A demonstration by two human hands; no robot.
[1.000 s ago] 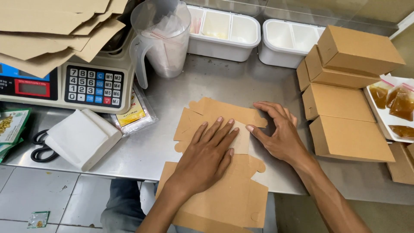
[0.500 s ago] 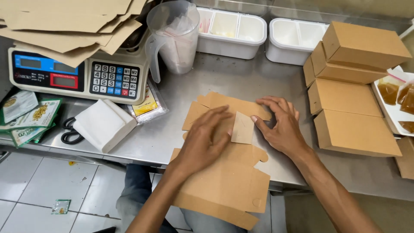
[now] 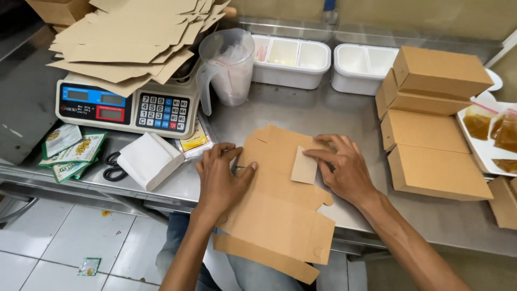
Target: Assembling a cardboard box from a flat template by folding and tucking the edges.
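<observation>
The left hand [image 3: 221, 178] lies open, palm down, on a flat brown cardboard box blank [image 3: 280, 210] at centre frame. The right hand [image 3: 342, 170], fingers spread, presses a small folded flap [image 3: 305, 165]. The blank overhangs the brushed steel worktop [image 3: 301, 113]; white tiled floor [image 3: 64, 242] lower left.

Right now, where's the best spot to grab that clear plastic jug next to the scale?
Probably the looped handle of the clear jug. It stands upright and the handle faces the table's front edge, toward the scale, so come from that near left side, curling fingers through the loop.
</observation>
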